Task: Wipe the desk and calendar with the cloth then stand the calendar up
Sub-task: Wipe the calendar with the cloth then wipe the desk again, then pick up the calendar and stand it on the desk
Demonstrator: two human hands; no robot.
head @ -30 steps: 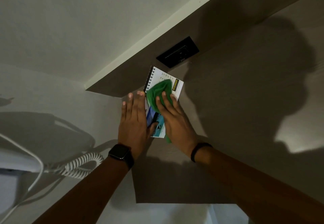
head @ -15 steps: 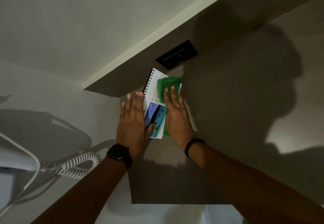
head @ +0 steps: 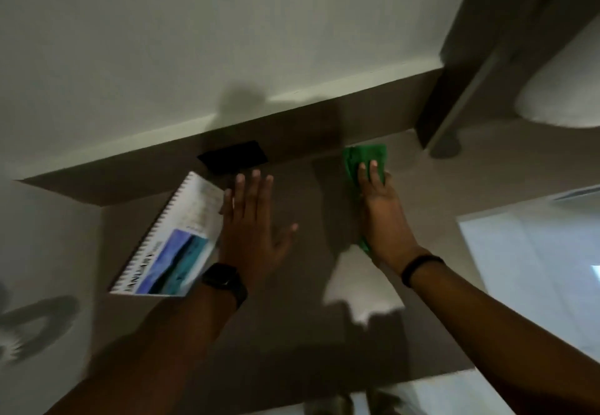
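Observation:
The spiral-bound calendar (head: 177, 242) lies flat at the left end of the brown desk (head: 292, 333), white page and blue picture facing up. My left hand (head: 251, 223) rests flat with fingers spread, its little-finger edge touching the calendar's right side. My right hand (head: 380, 210) presses the green cloth (head: 363, 158) onto the desk near the back ledge, well to the right of the calendar. Part of the cloth is hidden under the palm.
A black socket plate (head: 233, 156) sits on the back ledge just beyond my left fingertips. A dark vertical post (head: 454, 96) with a round foot rises at the back right. The desk's front edge runs below my forearms; the pale wall stands behind.
My right hand has swept the cloth off the calendar and rightwards across the desk toward the back ledge. My left hand now lies on the calendar's right side instead of its left. The view has swung right.

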